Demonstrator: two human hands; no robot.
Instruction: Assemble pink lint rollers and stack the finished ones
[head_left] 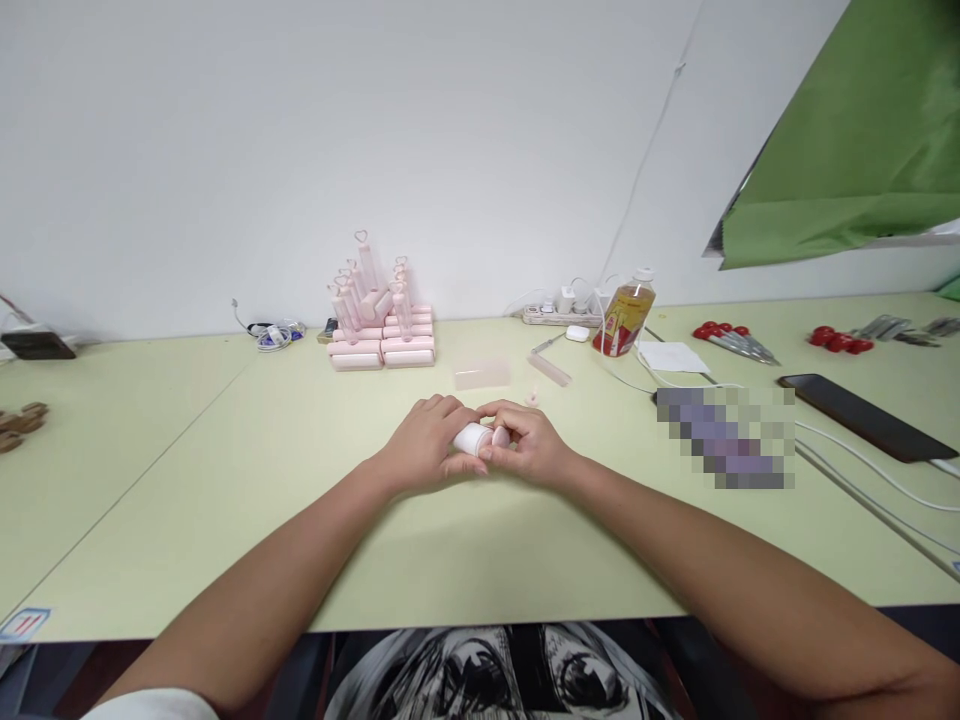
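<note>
My left hand (435,446) is wrapped round a white lint-roller roll (471,440), held just over the table in front of me. At the roll's right end, my right hand (531,440) pinches a small pale pink round piece (501,437). Its fingertips touch the end of the roll, and they partly hide how the two parts meet. Beyond my hands lie a clear pinkish cover (481,375), a narrow pink half-tube (550,369) and a tiny pink part (532,397).
Pink rollers with heart-shaped loops (403,310) stand by stacked pink cylinders (409,350) near the wall. Rightward are a power strip (559,317), a drink bottle (624,315), red-handled tools (739,342), a black phone (862,415) and loose white cables.
</note>
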